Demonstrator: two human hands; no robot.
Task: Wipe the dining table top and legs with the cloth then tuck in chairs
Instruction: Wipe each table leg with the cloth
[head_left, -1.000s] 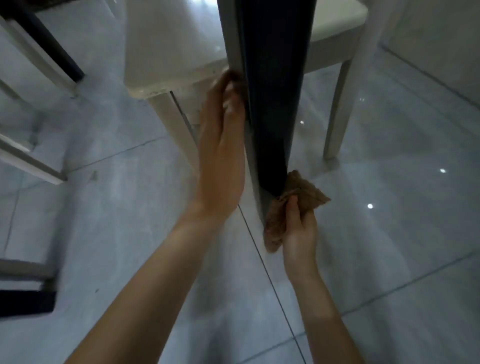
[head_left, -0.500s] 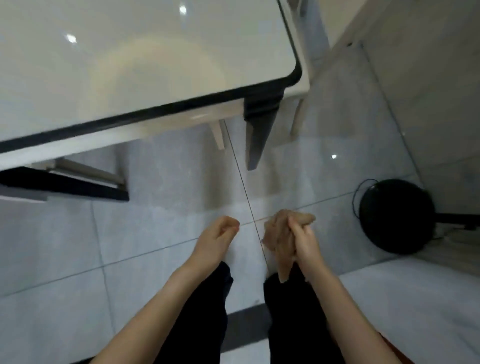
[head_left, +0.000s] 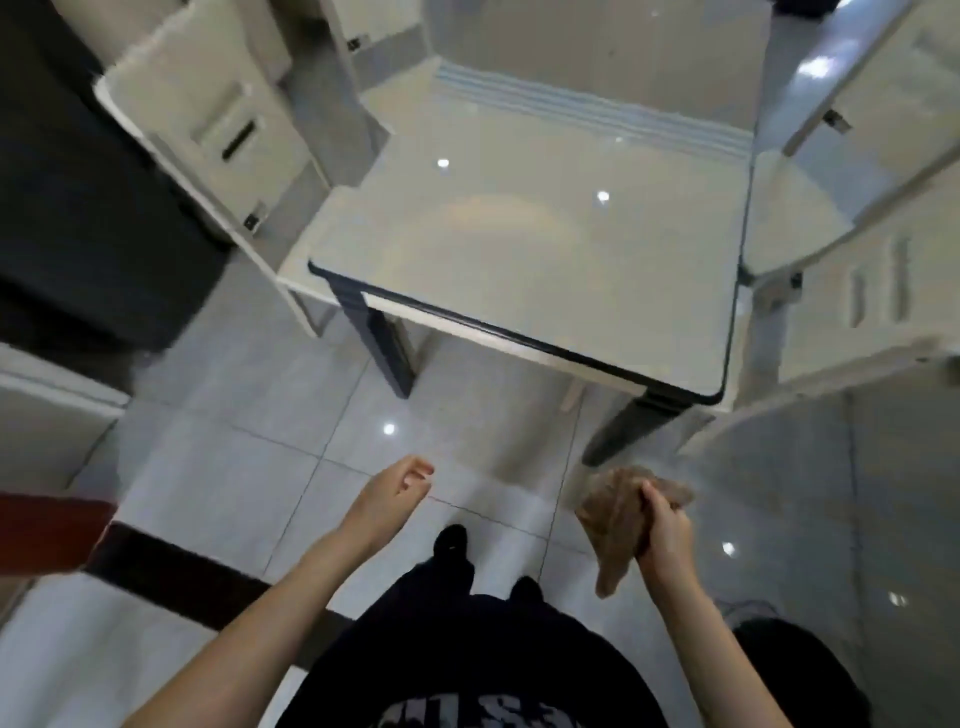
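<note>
Hands hang apart before the near edge of the table: the left hand is loose and holds nothing, the right hand squeezes the brown cloth. A chair pushed too fast may bang a dark table leg.

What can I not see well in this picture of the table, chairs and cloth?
Head view:
- Hidden under its top: far legs of the glossy cream dining table.
- Motion-blurred, cut off by the frame edge: cream wooden chair at right.
- Partly covered by the right hand, dirt too blurred to judge: crumpled brown cloth.
</note>
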